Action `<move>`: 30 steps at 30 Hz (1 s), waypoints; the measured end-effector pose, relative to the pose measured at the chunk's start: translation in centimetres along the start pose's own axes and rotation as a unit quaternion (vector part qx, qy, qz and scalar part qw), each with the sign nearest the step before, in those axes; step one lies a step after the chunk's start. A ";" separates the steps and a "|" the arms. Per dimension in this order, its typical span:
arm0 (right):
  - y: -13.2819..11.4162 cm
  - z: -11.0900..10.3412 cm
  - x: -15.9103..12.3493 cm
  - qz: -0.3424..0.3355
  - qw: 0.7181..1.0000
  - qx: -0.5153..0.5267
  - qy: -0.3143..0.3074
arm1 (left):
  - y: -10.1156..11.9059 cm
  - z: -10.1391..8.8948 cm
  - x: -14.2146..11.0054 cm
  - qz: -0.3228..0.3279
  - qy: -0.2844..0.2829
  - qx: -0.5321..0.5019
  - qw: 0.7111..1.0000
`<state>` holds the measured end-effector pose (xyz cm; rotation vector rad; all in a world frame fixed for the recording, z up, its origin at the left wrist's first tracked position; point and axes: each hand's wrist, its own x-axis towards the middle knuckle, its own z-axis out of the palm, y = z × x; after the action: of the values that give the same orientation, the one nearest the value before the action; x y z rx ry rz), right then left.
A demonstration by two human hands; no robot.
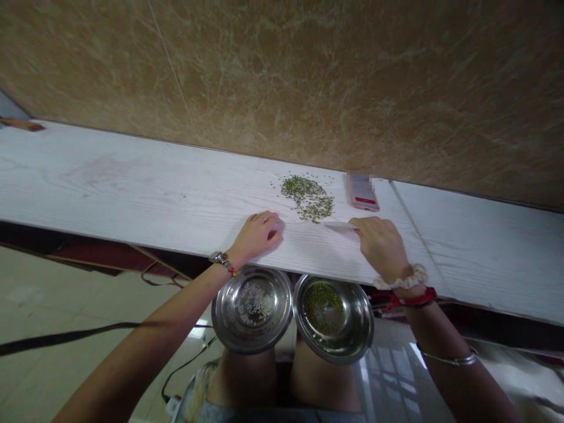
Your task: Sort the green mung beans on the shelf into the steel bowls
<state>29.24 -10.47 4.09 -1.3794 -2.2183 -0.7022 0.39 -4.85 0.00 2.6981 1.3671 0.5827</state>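
**White card in the right grip, small green beans close by**

The right grip (pixel 382 244) is closed on one end of a thin, flat white card (pixel 338 225). The card's free end points to nine o'clock, just beside a loose patch of little round green beans (pixel 319 208). The card looks light and a bit stiff, but it could bend if pushed hard. The end under the fingers is a good place to hold it. The beans look hard, dry and smooth, so they may roll and slip; one bean would be tricky to pinch.

The left grip (pixel 259 236) rests at nine o'clock from the right one, fingers loosely curled, with nothing seen in it. A pink-edged flat phone (pixel 365 192) lies at eleven o'clock. The white desk (pixel 198 200) has wood-like lines.

Toward seven o'clock is a round, shiny metal bowl (pixel 359 314) with more green beans. At eight o'clock, a second shiny metal bowl (pixel 281 294) has small white bits, too blurry to name. At twelve o'clock stands a brown, marble-patterned wall (pixel 264 76).
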 end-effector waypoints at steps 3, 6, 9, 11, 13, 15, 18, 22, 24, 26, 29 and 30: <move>-0.7 -0.4 0.0 -0.016 1.000 0.004 0.003 | 0.0 0.1 0.0 0.006 0.011 0.001 1.000; -1.1 -0.8 0.1 -0.007 1.000 -0.009 -0.007 | 0.0 0.1 0.0 0.007 0.014 0.000 1.000; -1.3 -1.0 0.3 -0.004 0.999 -0.035 -0.007 | 0.1 0.0 0.0 0.003 0.007 -0.002 1.000; -1.4 -0.9 0.5 -0.010 0.999 -0.048 -0.013 | 0.1 0.0 0.1 -0.002 0.002 0.000 1.000; -1.5 -0.7 0.6 -0.008 0.998 -0.056 -0.032 | 0.1 0.0 0.1 -0.004 -0.001 0.000 1.000; -1.7 -0.5 0.7 0.001 0.997 -0.058 -0.048 | 0.0 0.1 0.1 -0.001 0.000 -0.002 1.000; -1.8 -0.4 0.8 0.007 0.998 -0.052 -0.041 | -0.1 0.3 0.1 0.005 0.010 -0.001 1.000; -1.8 -0.4 0.8 0.008 0.998 -0.039 -0.039 | -0.2 0.4 0.0 0.006 0.015 0.000 1.000; -1.9 -0.3 0.9 0.011 0.998 -0.035 -0.043 | -0.2 0.4 0.0 0.005 0.017 -0.002 1.000; -2.0 -0.3 1.0 0.010 0.999 -0.027 -0.044 | -0.1 0.3 0.0 0.002 0.015 -0.003 1.000; -2.3 -0.3 1.1 0.005 0.999 -0.008 -0.042 | -0.1 0.3 0.0 -0.003 0.009 -0.004 1.000; -2.3 -0.4 1.0 0.004 0.999 -0.002 -0.041 | -0.1 0.2 0.0 -0.003 0.008 -0.004 1.000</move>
<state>26.72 -10.86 4.55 -1.4427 -2.2736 -0.6579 0.42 -4.79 -0.23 2.6879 1.3741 0.6099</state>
